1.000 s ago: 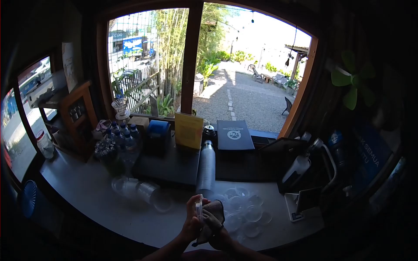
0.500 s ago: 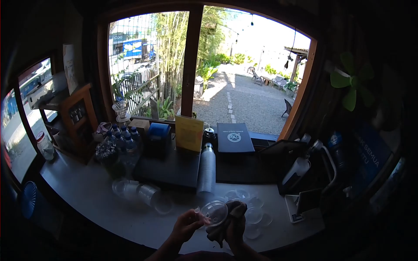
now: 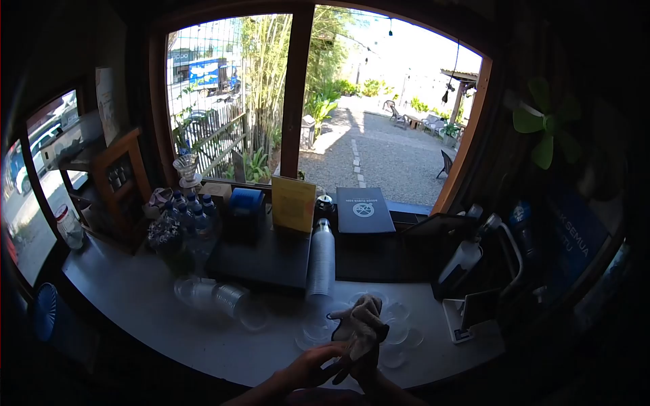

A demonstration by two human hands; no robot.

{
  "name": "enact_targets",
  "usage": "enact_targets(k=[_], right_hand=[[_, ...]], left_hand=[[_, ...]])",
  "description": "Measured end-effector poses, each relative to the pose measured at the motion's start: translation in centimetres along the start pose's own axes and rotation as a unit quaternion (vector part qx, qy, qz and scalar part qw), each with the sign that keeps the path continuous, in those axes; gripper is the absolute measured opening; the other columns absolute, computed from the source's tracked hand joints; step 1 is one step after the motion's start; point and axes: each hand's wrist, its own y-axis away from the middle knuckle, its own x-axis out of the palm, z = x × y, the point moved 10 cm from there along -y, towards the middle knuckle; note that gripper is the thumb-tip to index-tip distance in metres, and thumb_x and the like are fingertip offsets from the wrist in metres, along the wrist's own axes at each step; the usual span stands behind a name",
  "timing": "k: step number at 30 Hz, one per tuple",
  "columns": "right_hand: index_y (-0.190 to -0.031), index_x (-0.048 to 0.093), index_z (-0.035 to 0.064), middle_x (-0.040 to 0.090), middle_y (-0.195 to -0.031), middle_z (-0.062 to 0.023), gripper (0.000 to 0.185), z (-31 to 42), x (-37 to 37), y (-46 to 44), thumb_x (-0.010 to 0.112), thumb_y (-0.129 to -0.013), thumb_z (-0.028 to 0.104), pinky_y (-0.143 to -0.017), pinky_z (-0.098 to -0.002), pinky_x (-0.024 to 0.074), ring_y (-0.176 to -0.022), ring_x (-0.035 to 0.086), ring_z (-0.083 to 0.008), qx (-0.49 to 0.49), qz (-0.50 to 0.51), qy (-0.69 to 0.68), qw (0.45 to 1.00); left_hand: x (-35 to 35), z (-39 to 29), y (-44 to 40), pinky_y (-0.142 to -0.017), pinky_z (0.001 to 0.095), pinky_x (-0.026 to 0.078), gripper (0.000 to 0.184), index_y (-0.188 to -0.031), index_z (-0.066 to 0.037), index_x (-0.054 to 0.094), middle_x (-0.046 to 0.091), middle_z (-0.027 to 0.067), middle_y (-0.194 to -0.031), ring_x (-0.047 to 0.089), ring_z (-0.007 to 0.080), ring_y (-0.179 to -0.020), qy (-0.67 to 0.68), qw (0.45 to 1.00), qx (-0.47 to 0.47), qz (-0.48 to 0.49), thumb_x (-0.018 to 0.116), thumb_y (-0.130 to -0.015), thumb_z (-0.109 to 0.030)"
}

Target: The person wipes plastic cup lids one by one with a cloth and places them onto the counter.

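A grey-brown cloth [image 3: 365,325] is bunched up above the near edge of the counter. My right hand [image 3: 365,373] is closed around its lower part, and folds cover most of the fingers. My left hand [image 3: 308,367] is at the cloth's lower left side, its fingertips closed on the fabric. Clear round plastic lids [image 3: 395,356] lie spread on the counter behind and to the right of the cloth. More clear lids [image 3: 316,329] lie just left of it. No lid shows in either hand; the cloth could hide one.
Beyond the lids, a long stack of clear cups [image 3: 322,260] lies on the counter [image 3: 156,311]. Another cup stack [image 3: 230,301] is at left. Behind are water bottles [image 3: 196,215], a yellow sign [image 3: 293,205] and a dark menu [image 3: 365,210]. A small stand [image 3: 467,318] is at right.
The clear lid that my left hand held up against the cloth no longer shows there. My left hand has moved right and down onto the cloth. The cloth has risen slightly.
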Motion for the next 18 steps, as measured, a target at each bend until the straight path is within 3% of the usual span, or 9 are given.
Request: enact_targets(k=[2, 3, 4, 5, 6, 10, 13, 16, 18], right_hand=[[-0.128, 0.042, -0.0045, 0.053, -0.107, -0.012, 0.053, -2.8, -1.2, 0.6, 0.064, -0.088, 0.021, -0.091, -0.0353, 0.0433, -0.104, 0.052, -0.0248, 0.023, -0.002, -0.078, 0.997], [-0.13, 0.04, -0.0049, 0.054, -0.108, -0.0142, 0.057, -5.0, -1.1, 1.3, 0.065, -0.086, 0.02, -0.093, -0.037, 0.0426, -0.106, 0.053, -0.0278, 0.126, -0.009, -0.136, 0.983], [-0.13, 0.04, -0.0052, 0.054, -0.108, -0.0156, 0.056, -2.4, -1.4, 1.4, 0.065, -0.086, 0.02, -0.094, -0.0385, 0.0423, -0.106, 0.053, -0.0298, -0.003, -0.016, 0.106, 0.994], [-0.128, 0.041, -0.0052, 0.053, -0.109, -0.0167, 0.054, -2.1, -0.7, 1.9, 0.063, -0.086, 0.02, -0.094, -0.04, 0.0421, -0.106, 0.052, -0.0307, -0.011, 0.015, 0.157, 0.987], [-0.127, 0.042, -0.0052, 0.052, -0.11, -0.0177, 0.051, 0.2, 1.0, 1.8, 0.062, -0.087, 0.019, -0.094, -0.0415, 0.0419, -0.106, 0.052, -0.0315, -0.023, 0.045, 0.206, 0.977], [-0.123, 0.043, -0.0048, 0.049, -0.116, -0.0168, 0.042, 0.2, 1.1, 2.0, 0.056, -0.093, 0.023, -0.095, -0.0391, 0.0417, -0.109, 0.05, -0.0302, 0.021, 0.034, 0.139, 0.989], [-0.146, 0.027, -0.0036, 0.041, -0.141, -0.0174, 0.069, -2.3, -3.3, 1.3, 0.057, -0.095, 0.031, -0.106, -0.0375, 0.0357, -0.129, 0.042, -0.0254, -0.048, 0.005, 0.234, 0.971], [-0.142, 0.034, -0.0014, 0.044, -0.136, -0.0127, 0.064, -1.9, -7.8, -0.2, 0.057, -0.095, 0.034, -0.107, -0.0385, 0.0355, -0.127, 0.043, -0.0241, -0.025, -0.109, 0.029, 0.993], [-0.138, 0.039, 0.0006, 0.047, -0.13, -0.0099, 0.057, -1.5, -10.1, -0.8, 0.056, -0.095, 0.035, -0.107, -0.0393, 0.0358, -0.124, 0.045, -0.0238, -0.058, -0.149, -0.063, 0.985]], left_hand=[[0.8, 1.2, 0.7, -0.087, 0.0363, 0.051, 0.036, -0.119, -0.005, 0.053, 0.065, 0.014, -0.107, 0.065, 0.0238, -0.101, 0.017, 0.999, -0.006, 0.031, 0.067, -0.086, 0.001], [0.6, 2.1, 1.2, -0.086, 0.0356, 0.051, 0.035, -0.119, -0.004, 0.052, 0.064, 0.0143, -0.106, 0.065, 0.0231, -0.1, 0.028, 0.999, -0.03, 0.003, 0.066, -0.087, 0.0], [0.4, 2.9, 1.6, -0.085, 0.0348, 0.051, 0.034, -0.119, -0.004, 0.051, 0.064, 0.0145, -0.105, 0.065, 0.0223, -0.099, 0.04, 0.998, -0.053, -0.024, 0.065, -0.088, 0.0], [0.0, 3.6, 1.9, -0.084, 0.0341, 0.051, 0.032, -0.118, -0.004, 0.05, 0.064, 0.0148, -0.104, 0.064, 0.0216, -0.099, 0.051, 0.995, -0.075, -0.051, 0.065, -0.09, -0.001], [-0.2, 5.5, 2.9, -0.081, 0.0321, 0.051, 0.028, -0.117, -0.004, 0.046, 0.062, 0.0139, -0.101, 0.062, 0.0177, -0.096, 0.084, 0.97, -0.222, -0.053, 0.061, -0.093, -0.004], [0.2, 4.9, 2.2, -0.08, 0.0299, 0.049, 0.023, -0.117, -0.005, 0.041, 0.056, 0.0084, -0.099, 0.057, 0.0141, -0.094, 0.196, 0.967, -0.143, -0.079, 0.054, -0.098, -0.009], [2.2, 5.6, 2.4, -0.083, 0.032, 0.048, 0.016, -0.113, -0.003, 0.047, 0.058, 0.01, -0.101, 0.058, 0.0159, -0.097, 0.234, 0.956, -0.178, -0.02, 0.052, -0.099, -0.01], [2.4, 8.3, 2.7, -0.086, 0.0341, 0.049, 0.015, -0.11, -0.004, 0.05, 0.061, 0.013, -0.108, 0.06, 0.0201, -0.101, 0.149, 0.964, -0.219, -0.009, 0.055, -0.098, -0.012], [2.3, 9.4, 2.0, -0.087, 0.0356, 0.05, 0.017, -0.11, -0.004, 0.051, 0.062, 0.0141, -0.113, 0.062, 0.025, -0.103, 0.05, 0.987, -0.153, -0.028, 0.058, -0.097, -0.013]])
